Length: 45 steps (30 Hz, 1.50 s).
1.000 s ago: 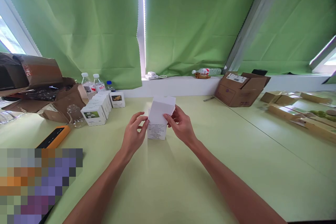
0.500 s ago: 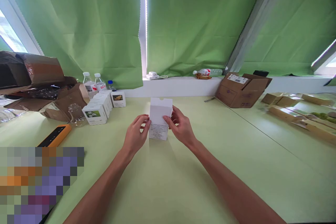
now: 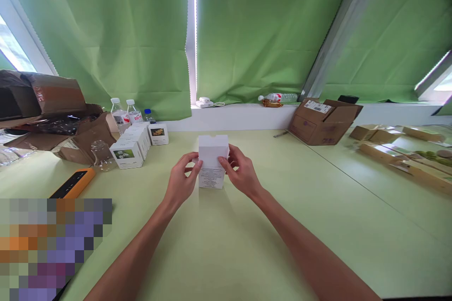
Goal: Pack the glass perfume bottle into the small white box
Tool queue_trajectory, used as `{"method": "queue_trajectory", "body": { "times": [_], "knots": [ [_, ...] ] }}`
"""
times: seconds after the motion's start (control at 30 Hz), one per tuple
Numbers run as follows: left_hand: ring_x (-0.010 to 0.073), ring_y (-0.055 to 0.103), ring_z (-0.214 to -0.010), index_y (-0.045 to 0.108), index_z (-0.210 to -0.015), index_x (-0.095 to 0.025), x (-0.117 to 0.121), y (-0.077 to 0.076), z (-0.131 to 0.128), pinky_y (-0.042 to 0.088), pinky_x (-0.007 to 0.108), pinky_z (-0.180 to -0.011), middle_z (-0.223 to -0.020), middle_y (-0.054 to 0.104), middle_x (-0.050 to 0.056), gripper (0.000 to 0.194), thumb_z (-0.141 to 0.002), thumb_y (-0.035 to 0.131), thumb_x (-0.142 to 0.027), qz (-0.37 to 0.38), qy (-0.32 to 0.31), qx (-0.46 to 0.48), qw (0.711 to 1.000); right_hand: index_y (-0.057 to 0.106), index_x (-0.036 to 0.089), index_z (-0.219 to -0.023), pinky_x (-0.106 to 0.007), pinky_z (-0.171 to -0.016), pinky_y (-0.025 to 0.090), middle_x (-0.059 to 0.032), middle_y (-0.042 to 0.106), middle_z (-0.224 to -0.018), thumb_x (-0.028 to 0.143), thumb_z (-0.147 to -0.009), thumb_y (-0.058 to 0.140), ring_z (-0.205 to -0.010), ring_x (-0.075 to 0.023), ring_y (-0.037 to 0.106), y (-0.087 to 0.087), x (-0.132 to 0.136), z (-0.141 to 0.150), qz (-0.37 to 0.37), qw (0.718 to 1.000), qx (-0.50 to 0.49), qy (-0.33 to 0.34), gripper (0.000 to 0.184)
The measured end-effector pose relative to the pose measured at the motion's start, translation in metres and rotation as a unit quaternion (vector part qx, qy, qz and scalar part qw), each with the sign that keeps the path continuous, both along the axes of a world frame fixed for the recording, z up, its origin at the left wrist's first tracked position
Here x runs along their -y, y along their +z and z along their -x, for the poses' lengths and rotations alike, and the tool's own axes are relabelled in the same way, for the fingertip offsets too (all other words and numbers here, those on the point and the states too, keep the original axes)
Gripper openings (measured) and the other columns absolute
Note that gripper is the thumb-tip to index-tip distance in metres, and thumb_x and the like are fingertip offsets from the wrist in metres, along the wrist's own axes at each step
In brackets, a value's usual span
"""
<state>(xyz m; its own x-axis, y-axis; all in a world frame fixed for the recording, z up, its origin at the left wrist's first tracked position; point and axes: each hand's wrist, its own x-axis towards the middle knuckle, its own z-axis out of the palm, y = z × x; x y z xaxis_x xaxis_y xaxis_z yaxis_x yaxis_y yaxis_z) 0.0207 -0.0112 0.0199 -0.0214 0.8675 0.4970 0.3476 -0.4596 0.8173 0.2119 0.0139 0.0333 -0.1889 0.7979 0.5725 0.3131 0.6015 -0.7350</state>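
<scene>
The pale green surface (image 3: 229, 244) spreads under the work, with green blinds (image 3: 275, 33) hanging behind it. An open brown carton (image 3: 58, 96) sits at the far left; a smaller cardboard box (image 3: 314, 124) stands at the back right. A row of printed white packs (image 3: 127, 156) stands left of centre. The white box (image 3: 213, 153) is upright on the surface, between the two hands, its lower front covered in small print. The right hand (image 3: 243, 174) grips its right side, thumb on the front face, other fingers partly hidden behind. The left hand (image 3: 181, 176) pinches its left edge, thumb and fingers nearly together. A thin pen (image 3: 281, 134) lies near the wall.
</scene>
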Motion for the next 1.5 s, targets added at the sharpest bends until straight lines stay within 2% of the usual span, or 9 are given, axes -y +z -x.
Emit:
{"method": "queue_trajectory", "body": {
  "times": [0.13,0.43,0.73,1.23,1.5],
  "knots": [
    [0.0178,0.059,-0.106,0.059,-0.12,-0.026,-0.0022,-0.0015,0.0002,0.055,0.029,-0.08,-0.119,0.06,0.006,0.035,-0.091,0.05,-0.044,0.002,-0.003,0.026,1.0,0.052,0.024,-0.121,-0.029,-0.052,0.052,-0.0054,0.064,-0.096,0.05,-0.089,0.051,-0.065,-0.0154,0.058,0.0011,0.0016,0.0002,0.002,1.0,0.005,0.008,0.041],
    [0.0169,0.06,-0.101,0.061,-0.114,-0.025,0.0005,0.0022,-0.0008,0.054,0.029,-0.08,-0.117,0.062,0.005,0.032,-0.091,0.05,-0.043,0.008,0.005,0.029,1.0,0.051,0.024,-0.121,-0.028,-0.055,0.053,-0.0051,0.063,-0.098,0.046,-0.091,0.05,-0.067,-0.0142,0.058,0.0025,0.0019,-0.0009,0.01,1.0,0.013,0.024,0.038],
    [0.0177,0.061,-0.104,0.06,-0.116,-0.024,-0.001,0.0008,-0.0003,0.053,0.033,-0.086,-0.119,0.064,0.006,0.033,-0.091,0.05,-0.043,0.018,-0.022,0.057,0.998,0.051,0.024,-0.123,-0.027,-0.055,0.053,-0.0048,0.063,-0.097,0.045,-0.091,0.05,-0.066,-0.0137,0.057,0.0003,0.0009,-0.0009,0.007,1.0,0.014,0.021,0.038],
    [0.0168,0.06,-0.103,0.06,-0.116,-0.024,0.0002,0.0002,-0.001,0.052,0.03,-0.082,-0.117,0.064,0.006,0.033,-0.091,0.05,-0.042,0.011,-0.002,0.033,0.999,0.052,0.024,-0.124,-0.027,-0.055,0.052,-0.0047,0.063,-0.099,0.044,-0.092,0.05,-0.068,-0.0137,0.058,0.0015,0.0016,-0.0009,0.01,0.999,0.017,0.028,0.038],
    [0.0179,0.059,-0.107,0.06,-0.118,-0.025,0.0006,-0.0008,-0.0025,0.051,0.031,-0.086,-0.122,0.062,0.006,0.033,-0.091,0.05,-0.042,-0.005,-0.001,0.031,1.0,0.057,0.024,-0.12,-0.026,-0.056,0.053,-0.0055,0.062,-0.101,0.041,-0.092,0.051,-0.07,-0.0134,0.056,0.0003,0.0004,-0.0015,-0.03,0.999,0.018,0.012,0.034]
  ]
}}
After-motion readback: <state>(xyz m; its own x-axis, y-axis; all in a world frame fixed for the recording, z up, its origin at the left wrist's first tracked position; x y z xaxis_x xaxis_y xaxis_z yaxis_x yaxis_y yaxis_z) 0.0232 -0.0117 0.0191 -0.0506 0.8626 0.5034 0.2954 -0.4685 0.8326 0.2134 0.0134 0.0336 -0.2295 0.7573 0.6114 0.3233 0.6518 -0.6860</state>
